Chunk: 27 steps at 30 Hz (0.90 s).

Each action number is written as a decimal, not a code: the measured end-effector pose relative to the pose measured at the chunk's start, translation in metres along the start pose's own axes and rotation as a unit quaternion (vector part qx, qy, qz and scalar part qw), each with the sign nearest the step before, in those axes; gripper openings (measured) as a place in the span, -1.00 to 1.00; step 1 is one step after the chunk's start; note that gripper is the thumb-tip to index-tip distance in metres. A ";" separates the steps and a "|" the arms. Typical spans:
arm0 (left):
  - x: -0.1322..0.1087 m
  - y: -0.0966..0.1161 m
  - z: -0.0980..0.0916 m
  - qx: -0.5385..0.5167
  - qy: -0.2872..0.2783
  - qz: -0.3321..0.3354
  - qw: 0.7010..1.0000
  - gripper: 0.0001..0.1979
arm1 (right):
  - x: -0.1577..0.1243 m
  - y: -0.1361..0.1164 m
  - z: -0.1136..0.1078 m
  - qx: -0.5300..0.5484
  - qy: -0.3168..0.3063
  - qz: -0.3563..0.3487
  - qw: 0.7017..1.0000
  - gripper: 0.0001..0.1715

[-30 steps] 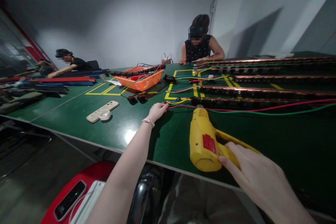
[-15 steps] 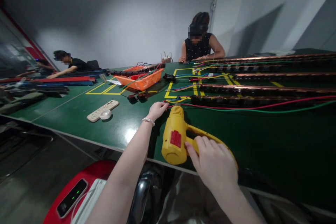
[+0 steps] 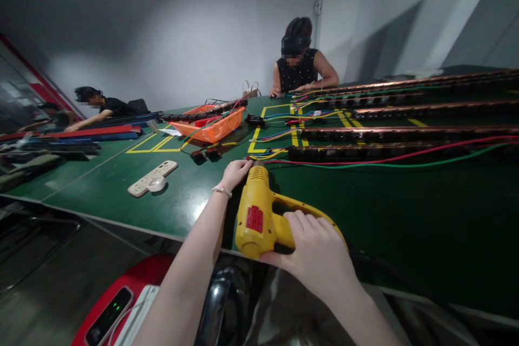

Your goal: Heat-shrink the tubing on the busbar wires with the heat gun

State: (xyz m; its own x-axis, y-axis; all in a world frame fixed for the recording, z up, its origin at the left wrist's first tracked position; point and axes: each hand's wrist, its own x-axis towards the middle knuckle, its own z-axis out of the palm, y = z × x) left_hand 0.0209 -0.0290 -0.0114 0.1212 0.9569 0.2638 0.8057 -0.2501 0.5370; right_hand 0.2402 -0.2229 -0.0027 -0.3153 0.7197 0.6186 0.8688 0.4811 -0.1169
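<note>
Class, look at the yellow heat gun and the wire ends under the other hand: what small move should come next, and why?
Probably hold the nozzle steady. The right hand grips the yellow heat gun, its nozzle already at the wire ends that the left hand pins to the green table.

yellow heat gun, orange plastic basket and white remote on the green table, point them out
yellow heat gun [image 3: 254, 211], head view, on its barrel
orange plastic basket [image 3: 219, 128], head view, on its front wall
white remote [image 3: 152, 177], head view, on its middle
</note>
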 end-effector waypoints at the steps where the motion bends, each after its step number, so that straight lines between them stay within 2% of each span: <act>1: 0.000 -0.001 0.000 -0.005 -0.001 0.002 1.000 -0.49 | -0.001 0.003 -0.001 0.003 0.001 -0.003 1.000 -0.11; 8: -0.001 -0.005 0.002 -0.034 0.001 -0.005 0.999 -0.49 | -0.009 0.031 -0.014 0.010 0.010 -0.018 1.000 -0.12; 17: -0.003 -0.003 -0.001 -0.057 -0.016 -0.009 0.998 -0.50 | -0.028 0.073 -0.033 -0.105 0.041 -0.051 0.992 -0.23; 23: -0.002 -0.003 -0.001 -0.056 -0.021 -0.010 0.998 -0.51 | -0.046 0.099 -0.045 -0.173 0.031 -0.015 0.984 -0.23; 27: 0.000 -0.005 0.000 -0.055 -0.021 -0.014 0.998 -0.53 | -0.051 0.103 -0.047 -0.181 0.014 0.019 0.983 -0.34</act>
State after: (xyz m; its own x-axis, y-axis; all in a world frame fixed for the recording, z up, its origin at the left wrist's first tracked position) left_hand 0.0170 -0.0274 -0.0144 0.1247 0.9685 0.2154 0.7415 -0.2352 0.6284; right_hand 0.3636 -0.2336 -0.0098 -0.2729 0.7170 0.6415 0.9605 0.2404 0.1400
